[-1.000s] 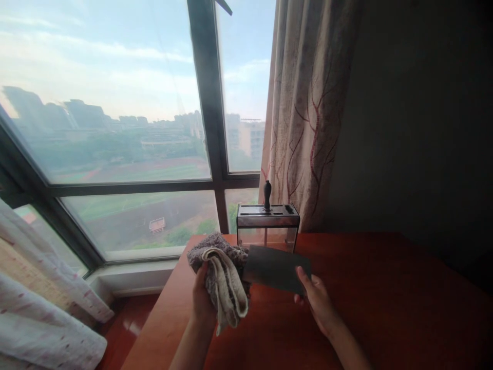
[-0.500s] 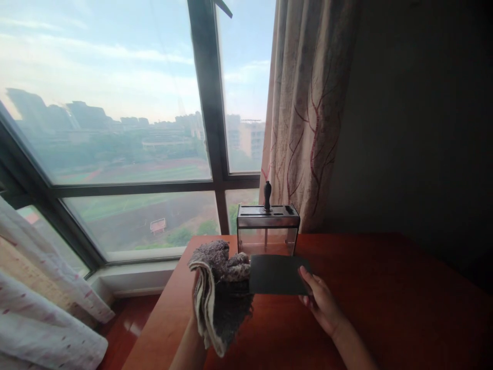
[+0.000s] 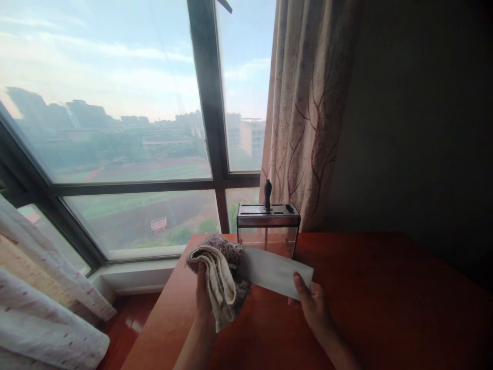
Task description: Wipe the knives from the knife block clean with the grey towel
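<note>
My left hand [image 3: 203, 298] is closed round a folded, fluffy grey-brown cloth [image 3: 221, 275] with a pale underside. A cleaver [image 3: 275, 271] with a broad, flat, silvery blade runs out of the cloth to the right, above the table. Its left end is hidden in the cloth, so the handle does not show. My right hand [image 3: 315, 306] pinches the blade's right end, thumb on the near face and fingers behind. Just beyond the blade stands a knife block [image 3: 268, 220] with clear sides and one dark handle [image 3: 267, 194] sticking up.
The reddish-brown wooden table [image 3: 370, 303] stretches under both hands. Behind it hang a patterned curtain [image 3: 304, 113] and a large window with a dark frame [image 3: 138, 189]. At lower left, a pale curtain [image 3: 42, 318] hangs beside the table.
The blade has turned from a dark face to a bright one, and its right end now tilts down. My left hand has tipped and bunched the cloth; my right hand has turned with the blade.
</note>
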The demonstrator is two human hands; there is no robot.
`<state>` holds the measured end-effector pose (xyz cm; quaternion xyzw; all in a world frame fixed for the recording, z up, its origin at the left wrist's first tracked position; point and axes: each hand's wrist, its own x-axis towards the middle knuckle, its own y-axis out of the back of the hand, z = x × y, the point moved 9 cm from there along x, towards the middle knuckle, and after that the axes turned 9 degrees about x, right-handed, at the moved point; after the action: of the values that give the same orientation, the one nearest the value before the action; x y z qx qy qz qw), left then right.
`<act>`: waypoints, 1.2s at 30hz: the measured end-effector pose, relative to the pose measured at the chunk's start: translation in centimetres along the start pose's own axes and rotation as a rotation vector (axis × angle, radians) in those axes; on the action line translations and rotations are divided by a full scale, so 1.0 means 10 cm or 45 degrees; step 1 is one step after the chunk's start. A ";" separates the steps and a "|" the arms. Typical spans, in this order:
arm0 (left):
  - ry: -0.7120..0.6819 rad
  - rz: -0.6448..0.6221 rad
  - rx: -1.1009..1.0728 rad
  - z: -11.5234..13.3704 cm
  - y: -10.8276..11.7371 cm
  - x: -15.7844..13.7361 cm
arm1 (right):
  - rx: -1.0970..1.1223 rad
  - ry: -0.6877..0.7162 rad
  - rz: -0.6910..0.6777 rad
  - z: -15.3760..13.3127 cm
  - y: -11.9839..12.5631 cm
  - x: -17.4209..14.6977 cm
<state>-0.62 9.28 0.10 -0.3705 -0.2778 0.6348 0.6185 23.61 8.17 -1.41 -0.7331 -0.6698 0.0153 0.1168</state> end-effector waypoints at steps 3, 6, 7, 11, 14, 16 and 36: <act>0.004 0.156 -0.009 -0.01 0.13 0.03 | -0.105 0.072 -0.124 -0.03 -0.08 -0.03; 0.015 0.311 0.017 -0.01 0.23 0.09 | -0.162 0.096 -0.235 -0.09 -0.18 -0.07; -0.010 0.359 0.033 0.01 0.26 0.10 | -0.155 0.078 -0.274 -0.10 -0.22 -0.09; -0.126 0.506 0.096 0.15 0.36 0.12 | -0.081 -0.127 -0.420 0.01 -0.34 -0.19; -0.118 0.508 0.095 0.19 0.36 0.10 | -0.103 -0.200 -0.462 0.10 -0.36 -0.23; -0.127 0.501 0.090 0.23 0.36 0.10 | -0.244 -0.091 -0.464 0.06 -0.36 -0.23; -0.002 0.446 0.107 0.16 0.32 0.08 | -0.123 -0.241 -0.503 0.05 -0.54 -0.30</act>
<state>-3.76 10.03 -1.67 -0.3867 -0.1827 0.7441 0.5132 17.93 5.70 -1.29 -0.5879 -0.8082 0.0288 0.0188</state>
